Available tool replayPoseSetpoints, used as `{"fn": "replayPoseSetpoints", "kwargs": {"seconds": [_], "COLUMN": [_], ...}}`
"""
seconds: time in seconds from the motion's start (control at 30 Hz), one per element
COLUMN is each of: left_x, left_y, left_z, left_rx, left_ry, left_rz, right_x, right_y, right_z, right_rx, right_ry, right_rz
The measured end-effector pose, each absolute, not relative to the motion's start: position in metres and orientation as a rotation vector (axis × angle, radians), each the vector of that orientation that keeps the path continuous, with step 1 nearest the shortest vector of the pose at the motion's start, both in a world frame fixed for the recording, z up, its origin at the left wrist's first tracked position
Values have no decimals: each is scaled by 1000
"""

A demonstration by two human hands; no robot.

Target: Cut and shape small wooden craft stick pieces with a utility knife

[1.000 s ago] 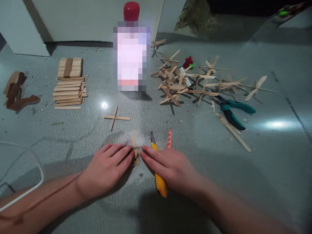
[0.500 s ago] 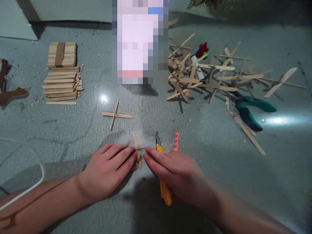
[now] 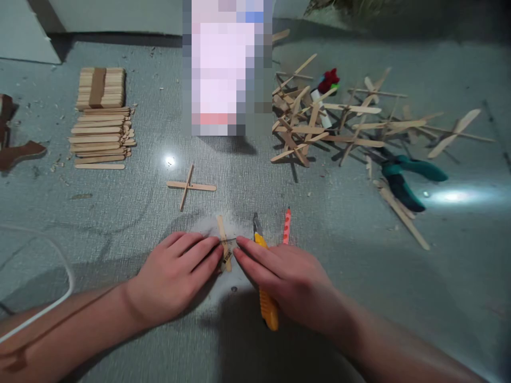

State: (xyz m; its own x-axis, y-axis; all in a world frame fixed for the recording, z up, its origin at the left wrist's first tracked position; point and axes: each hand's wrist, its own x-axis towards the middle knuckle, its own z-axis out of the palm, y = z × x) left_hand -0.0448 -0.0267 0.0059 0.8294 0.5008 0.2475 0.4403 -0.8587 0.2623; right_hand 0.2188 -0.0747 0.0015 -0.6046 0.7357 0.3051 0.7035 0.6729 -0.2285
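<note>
A flat wooden craft stick (image 3: pixel 222 230) lies lengthwise between my hands, with a small dark-printed scrap (image 3: pixel 227 258) at its near end. My left hand (image 3: pixel 178 271) is closed, its fingertips pressed against the stick's left side. From the right, my right hand (image 3: pixel 287 274) reaches in with fingers together; what they pinch is hidden. A thin dark line crosses the stick between both sets of fingertips. Under my right hand lies a yellow utility knife (image 3: pixel 269 311), blade pointing away. A pink pen (image 3: pixel 287 226) sticks out beyond that hand. Two sticks joined as a cross (image 3: pixel 199 186) rest farther off.
At the left are a banded bundle of craft sticks (image 3: pixel 114 88) and a loose row of sticks (image 3: pixel 98 139). Assembled stick crosses (image 3: pixel 297 130) pile up at the right, beside green-handled pliers (image 3: pixel 403 186). A white cable (image 3: pixel 71 279) loops over my left forearm. A blurred-out patch covers the back middle.
The whole view has shifted slightly. My hands keep nearly the same pose around the craft stick.
</note>
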Motion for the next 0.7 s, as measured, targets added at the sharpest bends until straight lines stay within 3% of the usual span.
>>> {"fn": "replayPoseSetpoints", "kwargs": {"seconds": [0.4, 0.7], "left_x": [-45, -45], "left_y": [-26, -26], "left_z": [7, 12], "left_rx": [2811, 2792], "left_ry": [665, 439], "left_rz": [476, 514], "right_x": [219, 227], "right_y": [-76, -86], "right_z": [0, -5], "right_rx": [-1079, -1122], "right_ry": [-2536, -2249], "right_rz": [59, 408]}}
